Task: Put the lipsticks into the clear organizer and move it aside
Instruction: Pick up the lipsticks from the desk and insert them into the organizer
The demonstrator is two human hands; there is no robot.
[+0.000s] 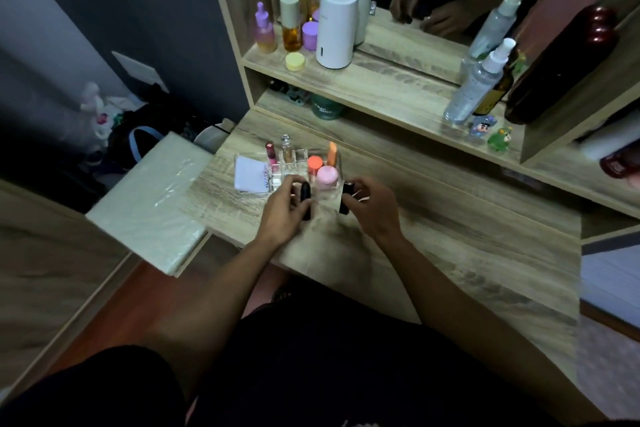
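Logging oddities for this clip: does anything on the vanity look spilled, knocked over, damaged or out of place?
Nothing stands out. The clear organizer sits flat on the desk with its items upright, and the shelf bottles stand too. Each hand holds a dark lipstick: left hand with one, right hand with the other. No spills visible.

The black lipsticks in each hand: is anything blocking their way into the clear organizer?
Partly. The left hand holds a black lipstick and the right hand another, both at the clear organizer's near edge. A pink jar fills the compartment between them; the small middle slots look open.
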